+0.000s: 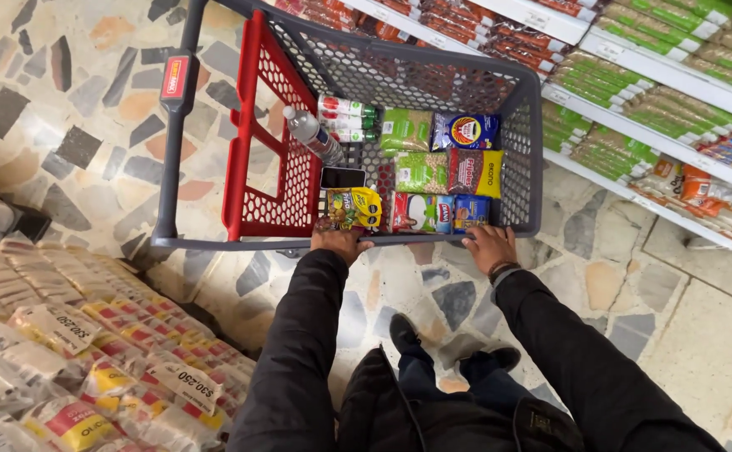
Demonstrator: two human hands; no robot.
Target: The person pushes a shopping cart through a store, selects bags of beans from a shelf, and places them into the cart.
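Hands grip the near rim of our grey shopping cart (523, 159): our left hand (338, 241) and our right hand (489, 247) are both curled closed over the rim. Inside the cart we see a clear water bottle (313, 135), a black phone (342, 177), a yellow snack bag (355, 206), green lentil bags (406, 130), a blue packet (465, 130) and a red bean bag (475, 172), beside the red child seat flap (261, 142)

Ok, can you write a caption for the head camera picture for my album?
Both hands, left hand and right hand, grip the grey shopping cart full of food packets beside shelves.
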